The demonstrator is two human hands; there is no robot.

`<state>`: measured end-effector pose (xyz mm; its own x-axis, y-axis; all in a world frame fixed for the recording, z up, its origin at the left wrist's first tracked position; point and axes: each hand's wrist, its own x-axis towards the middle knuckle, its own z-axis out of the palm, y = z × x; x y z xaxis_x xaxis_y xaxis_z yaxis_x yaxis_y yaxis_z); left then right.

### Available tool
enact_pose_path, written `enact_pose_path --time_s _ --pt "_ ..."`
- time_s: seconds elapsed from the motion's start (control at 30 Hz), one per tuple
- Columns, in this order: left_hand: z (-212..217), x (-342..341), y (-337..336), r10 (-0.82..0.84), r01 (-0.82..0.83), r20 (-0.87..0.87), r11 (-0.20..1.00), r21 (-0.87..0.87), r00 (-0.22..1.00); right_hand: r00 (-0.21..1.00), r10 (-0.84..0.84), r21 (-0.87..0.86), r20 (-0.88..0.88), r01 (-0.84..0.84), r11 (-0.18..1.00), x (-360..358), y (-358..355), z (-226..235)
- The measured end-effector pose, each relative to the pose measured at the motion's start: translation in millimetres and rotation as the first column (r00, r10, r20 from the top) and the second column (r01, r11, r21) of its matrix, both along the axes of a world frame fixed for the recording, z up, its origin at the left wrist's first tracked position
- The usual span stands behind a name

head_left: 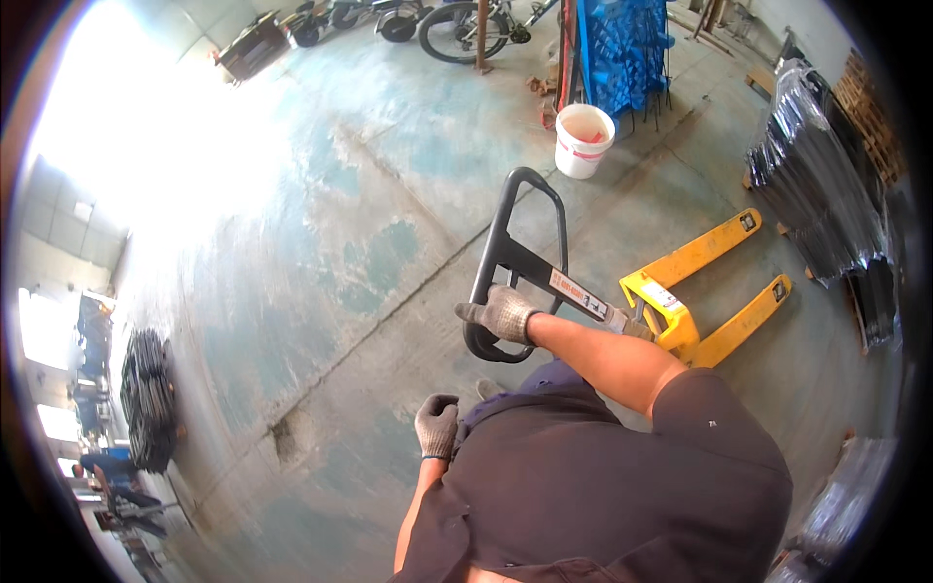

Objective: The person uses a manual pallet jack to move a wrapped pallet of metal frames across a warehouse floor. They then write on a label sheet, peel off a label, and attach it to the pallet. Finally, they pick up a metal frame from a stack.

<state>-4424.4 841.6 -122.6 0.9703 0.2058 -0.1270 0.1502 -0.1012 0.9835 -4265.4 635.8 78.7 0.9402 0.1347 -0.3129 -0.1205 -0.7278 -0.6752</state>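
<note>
My right hand [505, 314], in a grey knit glove, is wrapped round the lower left part of the black loop handle [500, 245] of a yellow pallet jack [685, 325]. The handle tilts toward me, and its shaft runs right to the yellow body. Two forks [698, 255] point away to the far right, with no load on them. My left hand [436, 426], gloved alike, hangs low beside my left hip. Its fingers are loosely curled in, and I see nothing in them.
A white bucket [584, 142] stands beyond the handle, beside a blue rack [622, 58]. Wrapped stacks of dark material [821, 180] line the right side. A dark stack [148, 398] and another person [112, 471] are at the far left. A bicycle [465, 34] is at the back.
</note>
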Motion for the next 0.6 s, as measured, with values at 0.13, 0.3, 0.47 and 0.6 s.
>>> enact_pose_path --time_s 0.13,0.3,0.47,0.6 --pt "-10 55 72 -0.019 0.024 -0.029 0.984 0.175 0.999 1.000 0.018 -0.062 0.005 -0.018 0.998 46 49 20" --pt "-35 100 126 -0.075 0.080 -0.060 0.992 0.092 0.995 0.998 -0.046 0.018 -0.051 0.047 0.999 103 111 4" --pt "-64 157 184 -0.048 0.011 -0.239 0.988 -0.154 0.970 1.000 -0.009 0.038 0.013 0.009 0.999 184 175 -25" --pt "-86 205 262 -0.004 -0.022 -0.213 0.993 -0.120 0.977 0.998 -0.050 0.056 0.029 0.048 0.997 236 224 -24"
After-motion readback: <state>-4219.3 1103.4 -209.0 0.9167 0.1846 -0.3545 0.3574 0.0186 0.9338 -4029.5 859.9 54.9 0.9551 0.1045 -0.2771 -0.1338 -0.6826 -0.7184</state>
